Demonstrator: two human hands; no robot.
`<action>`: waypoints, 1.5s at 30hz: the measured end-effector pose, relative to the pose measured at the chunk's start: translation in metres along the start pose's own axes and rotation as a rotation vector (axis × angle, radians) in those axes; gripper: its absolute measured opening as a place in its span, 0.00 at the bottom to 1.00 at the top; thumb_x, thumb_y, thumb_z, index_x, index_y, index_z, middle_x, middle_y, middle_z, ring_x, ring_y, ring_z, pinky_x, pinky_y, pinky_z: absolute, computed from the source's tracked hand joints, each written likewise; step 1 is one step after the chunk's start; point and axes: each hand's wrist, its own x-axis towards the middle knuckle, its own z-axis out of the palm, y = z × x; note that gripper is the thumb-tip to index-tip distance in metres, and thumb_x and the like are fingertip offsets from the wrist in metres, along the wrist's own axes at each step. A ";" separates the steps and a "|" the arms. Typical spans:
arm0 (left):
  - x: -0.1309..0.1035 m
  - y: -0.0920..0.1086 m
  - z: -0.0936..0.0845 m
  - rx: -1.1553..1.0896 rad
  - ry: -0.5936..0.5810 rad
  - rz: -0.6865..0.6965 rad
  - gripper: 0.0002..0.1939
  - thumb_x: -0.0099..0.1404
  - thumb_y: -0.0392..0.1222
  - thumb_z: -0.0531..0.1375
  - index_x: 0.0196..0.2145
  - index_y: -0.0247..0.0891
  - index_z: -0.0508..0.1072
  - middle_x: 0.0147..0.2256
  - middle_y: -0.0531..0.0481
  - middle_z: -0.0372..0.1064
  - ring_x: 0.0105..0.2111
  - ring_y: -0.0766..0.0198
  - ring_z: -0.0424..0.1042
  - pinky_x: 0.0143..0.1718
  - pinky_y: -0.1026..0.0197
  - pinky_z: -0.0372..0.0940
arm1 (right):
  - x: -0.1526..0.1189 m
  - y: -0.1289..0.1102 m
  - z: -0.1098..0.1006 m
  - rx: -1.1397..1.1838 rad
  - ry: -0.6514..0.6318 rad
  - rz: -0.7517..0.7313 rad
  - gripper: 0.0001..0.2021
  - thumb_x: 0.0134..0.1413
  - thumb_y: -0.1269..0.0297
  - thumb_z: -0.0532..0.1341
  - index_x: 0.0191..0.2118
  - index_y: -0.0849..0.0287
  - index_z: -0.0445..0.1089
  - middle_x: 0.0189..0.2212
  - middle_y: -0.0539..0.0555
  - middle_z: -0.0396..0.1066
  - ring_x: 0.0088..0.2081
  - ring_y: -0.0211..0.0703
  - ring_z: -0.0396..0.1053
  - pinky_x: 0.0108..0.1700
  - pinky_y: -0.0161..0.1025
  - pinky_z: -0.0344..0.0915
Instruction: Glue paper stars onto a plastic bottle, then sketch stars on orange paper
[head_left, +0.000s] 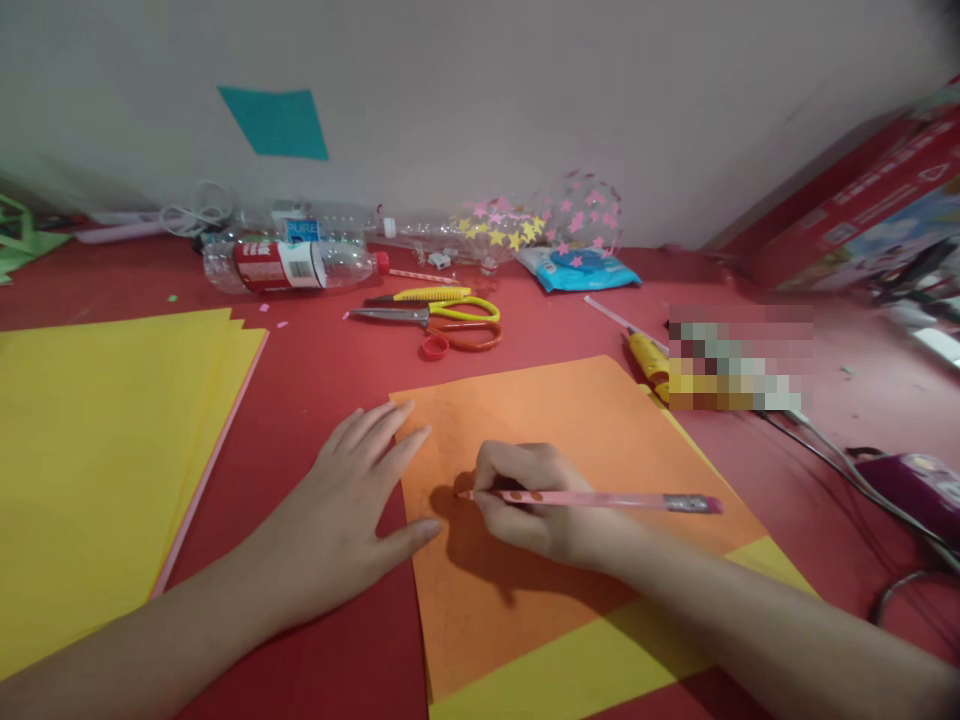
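Note:
An orange sheet (555, 410) lies over a yellow sheet (585, 675) on the red table. Wrapped round a pink pencil (600, 499), my right hand (536, 500) rests on the orange paper, with the pencil's tip touching or just above it. The eraser end points right. Faint pencil marks show along the paper's left side. My left hand (367, 495) lies flat at that left edge, fingers spread and holding nothing, fingertips on the orange sheet.
Yellow sheets (97, 450) are stacked at the left. Scissors (427, 315), a yellow cutter (431, 294) and a red cap (435, 347) lie behind the paper. Bottles (281, 265) and a blue packet (581, 270) stand along the wall. A yellow glue gun (649, 362) and cables are right.

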 end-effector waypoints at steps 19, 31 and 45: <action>0.001 0.002 -0.003 -0.054 0.008 -0.014 0.39 0.63 0.65 0.53 0.62 0.34 0.61 0.65 0.35 0.50 0.65 0.39 0.47 0.62 0.33 0.47 | 0.000 -0.003 -0.003 0.002 -0.043 0.042 0.07 0.45 0.76 0.53 0.23 0.57 0.55 0.17 0.43 0.55 0.19 0.29 0.51 0.21 0.29 0.48; -0.001 0.002 -0.004 -0.072 0.010 -0.044 0.33 0.68 0.59 0.49 0.63 0.38 0.59 0.68 0.40 0.43 0.67 0.41 0.42 0.62 0.34 0.47 | -0.002 -0.012 -0.012 0.278 0.013 0.297 0.03 0.45 0.72 0.57 0.29 0.59 0.63 0.20 0.45 0.62 0.21 0.31 0.57 0.22 0.29 0.53; 0.000 0.002 -0.005 -0.059 -0.061 -0.030 0.45 0.57 0.69 0.55 0.64 0.38 0.59 0.67 0.36 0.45 0.66 0.37 0.43 0.62 0.32 0.45 | -0.003 -0.009 -0.004 0.165 -0.103 0.134 0.06 0.45 0.76 0.56 0.24 0.59 0.60 0.19 0.45 0.60 0.20 0.30 0.54 0.21 0.28 0.50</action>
